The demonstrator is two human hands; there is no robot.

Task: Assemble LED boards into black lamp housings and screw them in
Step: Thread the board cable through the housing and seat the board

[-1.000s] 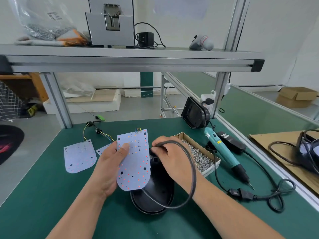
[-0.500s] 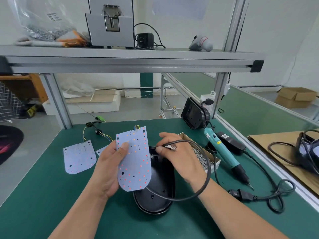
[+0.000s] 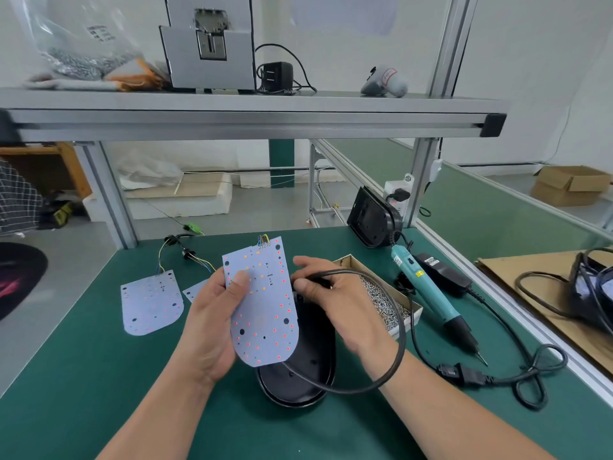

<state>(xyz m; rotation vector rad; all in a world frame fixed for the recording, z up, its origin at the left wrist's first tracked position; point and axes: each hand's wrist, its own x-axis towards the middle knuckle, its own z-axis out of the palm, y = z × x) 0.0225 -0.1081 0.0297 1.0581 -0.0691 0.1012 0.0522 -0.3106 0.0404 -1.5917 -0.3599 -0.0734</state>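
Note:
My left hand point(image 3: 212, 320) holds a white LED board point(image 3: 263, 307) upright, thumb on its face, above the open black lamp housing point(image 3: 305, 370) lying on the green mat. My right hand point(image 3: 338, 303) pinches the end of the housing's black cable point(image 3: 381, 380) at the housing's top edge; the cable loops around my right wrist. A cardboard box of screws point(image 3: 384, 297) sits just right of that hand. A teal electric screwdriver point(image 3: 428, 290) lies to the right of the box.
Another LED board point(image 3: 151, 303) with wires lies at the left, a third peeks out behind my left hand. A second black housing point(image 3: 371, 217) leans at the back post. The screwdriver's cord and adapter point(image 3: 444, 277) trail right. An aluminium shelf spans overhead.
My right hand has drawn the cable end out from the housing's top and the loop has widened around my wrist. The left hand has tilted the board slightly more upright.

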